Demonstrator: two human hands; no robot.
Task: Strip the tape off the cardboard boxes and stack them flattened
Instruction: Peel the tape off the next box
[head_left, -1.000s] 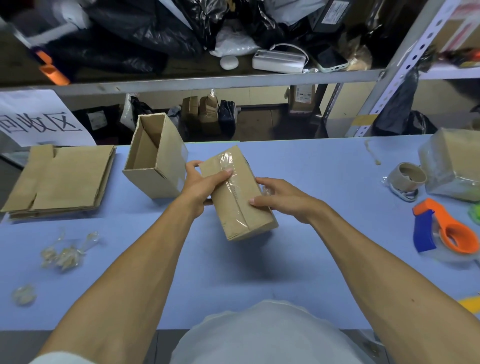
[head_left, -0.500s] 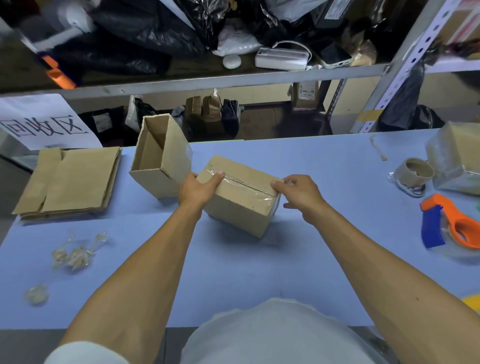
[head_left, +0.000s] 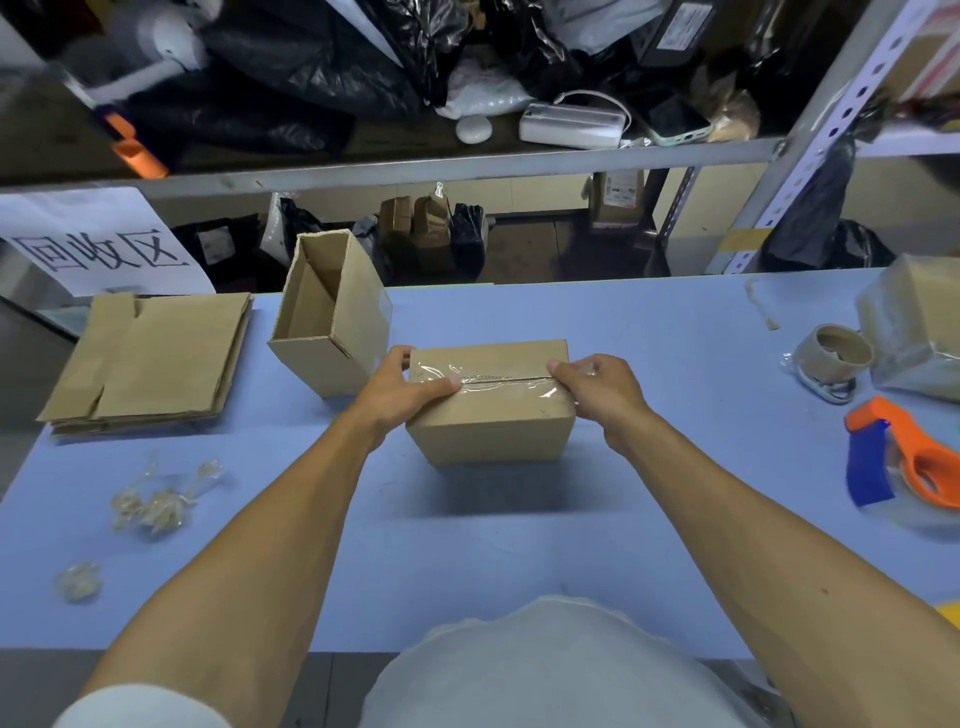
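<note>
**Finding the tape end on a sealed box**

The sealed box (head_left: 491, 402) sits on the blue surface (head_left: 649, 519), between both hands. The left hand (head_left: 402, 387) grips its left end, thumb on the clear tape (head_left: 498, 382); the right hand (head_left: 597, 384) pinches at the tape's right end. Next, I reckon, comes lifting that end and peeling along the seam, then flattening it onto the flat stack (head_left: 150, 358)

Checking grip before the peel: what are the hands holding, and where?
Both hold the taped box: left hand grips its left top end, thumb on the tape; right hand grips the right end at the tape's end.
</note>
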